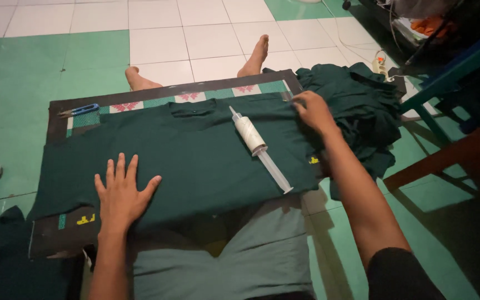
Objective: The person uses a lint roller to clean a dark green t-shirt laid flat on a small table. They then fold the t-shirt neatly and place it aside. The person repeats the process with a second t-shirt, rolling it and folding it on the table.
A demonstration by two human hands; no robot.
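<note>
Dark green shirt (pixel 195 150) spread flat; left hand (pixel 122 191) open on it, right hand (pixel 313 111) pinching its edge.

The green garment (pixel 195 155) hides most of the board (pixel 62 233); the yellow marks (pixel 86 220) are too small to tell.

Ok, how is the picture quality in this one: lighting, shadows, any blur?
Head view: dim and uneven, bright on the white floor tiles at top, deep shadow at right around the blue chair. Left hand, right hand and syringe on the dark green garment look sharp; no glare; slight wide-angle bending at edges.
</note>
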